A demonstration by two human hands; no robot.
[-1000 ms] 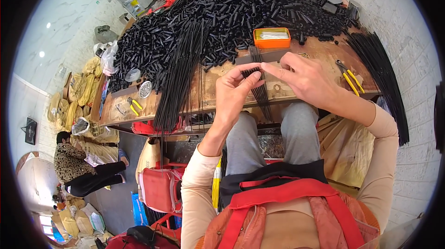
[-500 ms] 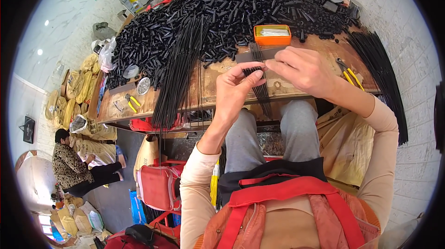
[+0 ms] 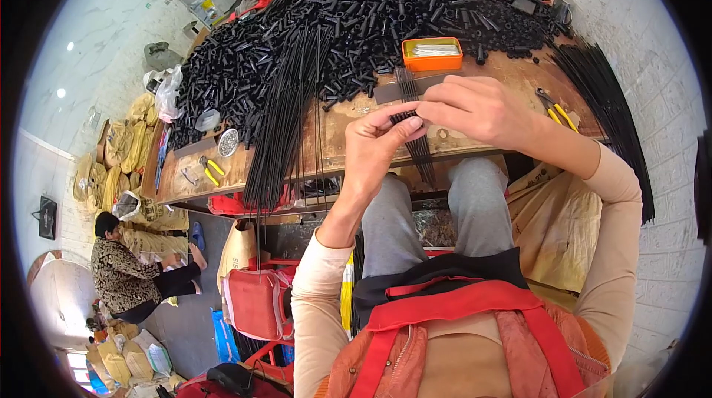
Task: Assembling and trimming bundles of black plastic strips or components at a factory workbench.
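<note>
Above the table's front edge, my left hand [image 3: 380, 144] is closed, pinching a short black ribbed piece [image 3: 401, 117] between thumb and fingers. My right hand [image 3: 480, 110] meets it from the right, its fingertips pressed together at the piece's end. Whatever is between those right fingertips is hidden. Beneath both hands a small bundle of thin black rods [image 3: 420, 155] lies across the table edge, and a flat grey bar [image 3: 436, 81] lies behind them. Just beyond is an orange box [image 3: 432, 63] holding thin pale sticks.
A large heap of black tubes [image 3: 356, 20] covers the table's back. Long black rods [image 3: 278, 124] overhang the front edge; more rods [image 3: 608, 124] lie right. Yellow-handled pliers [image 3: 560, 113], cutters [image 3: 213, 167] and a bowl of small metal bits [image 3: 228, 142] lie around. Another person [image 3: 130, 272] sits left.
My right fingers have moved slightly left, closer to the ribbed piece, and the thin item seen at their tips no longer shows. The other person has shifted posture. The whole view has moved slightly.
</note>
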